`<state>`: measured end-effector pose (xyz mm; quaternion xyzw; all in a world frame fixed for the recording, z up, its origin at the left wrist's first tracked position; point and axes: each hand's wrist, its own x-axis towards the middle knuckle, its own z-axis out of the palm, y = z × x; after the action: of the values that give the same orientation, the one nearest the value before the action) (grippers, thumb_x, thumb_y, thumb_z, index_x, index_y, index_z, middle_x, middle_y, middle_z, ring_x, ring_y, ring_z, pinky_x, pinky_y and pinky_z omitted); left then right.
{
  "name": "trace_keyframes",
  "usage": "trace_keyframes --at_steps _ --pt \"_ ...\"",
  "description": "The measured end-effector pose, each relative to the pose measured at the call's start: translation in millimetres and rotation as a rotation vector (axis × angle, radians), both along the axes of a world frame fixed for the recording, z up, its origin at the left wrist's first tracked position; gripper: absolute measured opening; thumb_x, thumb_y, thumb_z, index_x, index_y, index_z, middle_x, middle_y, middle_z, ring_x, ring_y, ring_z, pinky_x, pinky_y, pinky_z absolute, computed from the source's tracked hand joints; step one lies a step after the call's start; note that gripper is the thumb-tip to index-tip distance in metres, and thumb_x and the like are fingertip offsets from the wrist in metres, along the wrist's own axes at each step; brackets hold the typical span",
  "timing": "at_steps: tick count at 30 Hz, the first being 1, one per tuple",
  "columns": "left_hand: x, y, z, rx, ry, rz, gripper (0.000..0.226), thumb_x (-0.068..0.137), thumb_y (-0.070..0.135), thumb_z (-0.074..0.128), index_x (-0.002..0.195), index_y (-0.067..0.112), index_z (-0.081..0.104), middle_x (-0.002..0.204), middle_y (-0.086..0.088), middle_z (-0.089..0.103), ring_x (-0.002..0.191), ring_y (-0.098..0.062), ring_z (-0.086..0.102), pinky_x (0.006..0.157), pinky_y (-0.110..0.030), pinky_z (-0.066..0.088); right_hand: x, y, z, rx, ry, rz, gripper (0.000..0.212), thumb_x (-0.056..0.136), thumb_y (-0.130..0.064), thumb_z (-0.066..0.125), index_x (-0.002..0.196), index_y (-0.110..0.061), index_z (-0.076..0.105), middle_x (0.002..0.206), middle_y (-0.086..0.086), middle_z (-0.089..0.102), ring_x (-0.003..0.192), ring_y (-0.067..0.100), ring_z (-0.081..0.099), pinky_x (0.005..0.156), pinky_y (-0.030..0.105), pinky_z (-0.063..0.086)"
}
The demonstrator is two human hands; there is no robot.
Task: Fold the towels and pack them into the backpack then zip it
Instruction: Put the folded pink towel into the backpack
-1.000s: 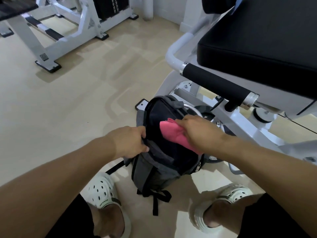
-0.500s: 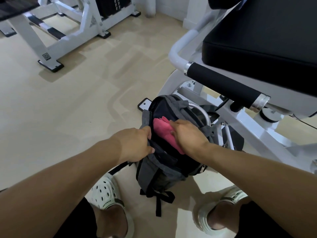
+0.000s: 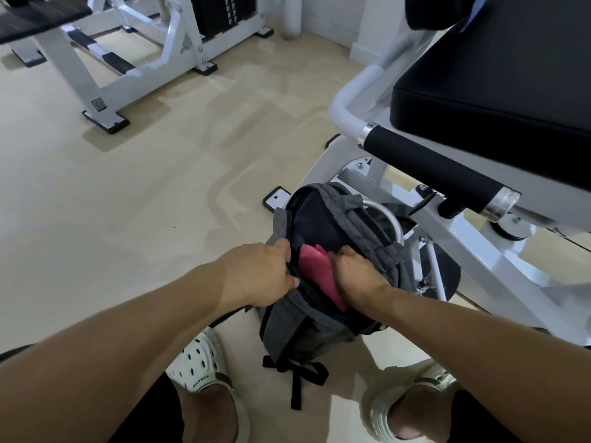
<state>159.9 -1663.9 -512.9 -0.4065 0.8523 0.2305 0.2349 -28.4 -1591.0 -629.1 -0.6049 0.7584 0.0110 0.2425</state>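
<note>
Backpack (image 3: 307, 327) stands open on beige gym floor (image 3: 134, 225) beside a white machine (image 3: 479, 238); left hand (image 3: 256, 276) grips its rim, right hand (image 3: 358, 276) curls round pink towel (image 3: 319, 273) inside.

My arms bare, no sleeves. Black shorts (image 3: 153, 417). White perforated clogs: left clog (image 3: 200, 362) with dark strap, green lettering; right clog (image 3: 415, 383).
</note>
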Motion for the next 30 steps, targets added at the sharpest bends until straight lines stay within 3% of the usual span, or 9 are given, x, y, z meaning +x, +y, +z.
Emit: trace_keyframes --at_steps 3,5,9,15,23,25,28,30 --pt "-0.8 0.2 -0.1 -0.008 -0.006 -0.008 0.043 0.102 0.048 0.050 0.132 0.018 0.043 0.076 0.004 0.045 0.087 -0.022 0.052 0.074 -0.032 0.039 3.1 0.0 -1.3 -0.072 -0.085 -0.080 0.043 0.109 -0.031 0.031 0.147 -0.021 0.047 0.127 0.010 0.047 0.117 0.033 0.054 0.104 0.036 0.041" --pt "-1.1 0.3 -0.3 -0.009 -0.007 -0.012 0.043 0.102 0.047 0.050 0.132 0.017 0.043 0.076 0.003 0.046 0.087 -0.022 0.053 0.075 -0.032 0.041 4.4 0.3 -3.5 -0.103 -0.087 -0.094 0.042 0.108 -0.021 0.036 0.148 -0.018 0.044 0.129 0.012 0.046 0.116 0.034 0.053 0.102 0.038 0.043" --pt "0.2 0.7 -0.2 -0.015 0.005 -0.017 0.043 0.101 0.048 0.051 0.130 0.016 0.044 0.074 0.003 0.047 0.086 -0.022 0.055 0.077 -0.035 0.045 4.4 1.5 -12.3 0.080 -0.004 -0.092 0.036 0.104 -0.008 0.040 0.138 -0.007 0.052 0.135 0.017 0.047 0.116 0.040 0.059 0.105 0.041 0.046" --pt "2.0 -0.1 0.3 -0.012 0.011 -0.024 0.044 0.101 0.049 0.050 0.130 0.016 0.044 0.075 0.003 0.048 0.088 -0.024 0.057 0.079 -0.037 0.047 7.7 1.5 -15.6 0.119 0.039 -0.074 0.038 0.102 0.001 0.039 0.136 -0.005 0.056 0.136 0.017 0.048 0.120 0.038 0.061 0.105 0.040 0.046" --pt "0.3 0.3 2.6 -0.006 0.031 -0.009 0.046 0.102 0.050 0.050 0.134 0.018 0.043 0.072 0.004 0.045 0.081 -0.020 0.051 0.071 -0.032 0.039 15.0 5.4 -16.4 0.275 0.016 -0.022 0.029 0.105 -0.003 0.044 0.129 0.005 0.058 0.137 0.025 0.056 0.127 0.036 0.057 0.104 0.037 0.043" --pt "0.6 0.3 2.3 0.000 0.036 -0.003 0.046 0.101 0.050 0.050 0.134 0.018 0.043 0.073 0.005 0.045 0.082 -0.020 0.052 0.071 -0.032 0.039 15.8 4.4 -13.5 0.254 0.011 -0.014 0.028 0.104 -0.004 0.046 0.127 0.004 0.060 0.135 0.025 0.057 0.125 0.036 0.058 0.102 0.036 0.045" --pt "0.9 -0.9 2.7 0.003 0.041 0.001 0.048 0.100 0.052 0.050 0.137 0.022 0.042 0.077 0.005 0.048 0.088 -0.022 0.054 0.074 -0.032 0.041 13.8 0.0 -1.7 0.166 -0.024 -0.003 0.023 0.097 -0.013 0.064 0.114 0.002 0.063 0.121 0.021 0.060 0.113 0.035 0.064 0.090 0.032 0.049" --pt "0.4 -2.2 3.6 -0.003 0.044 -0.006 0.052 0.100 0.055 0.049 0.141 0.025 0.041 0.090 0.002 0.058 0.096 -0.024 0.058 0.079 -0.033 0.045 12.1 -4.7 11.8 0.059 -0.055 0.030 0.021 0.093 -0.019 0.070 0.104 -0.004 0.061 0.113 0.017 0.060 0.103 0.034 0.065 0.084 0.034 0.051"
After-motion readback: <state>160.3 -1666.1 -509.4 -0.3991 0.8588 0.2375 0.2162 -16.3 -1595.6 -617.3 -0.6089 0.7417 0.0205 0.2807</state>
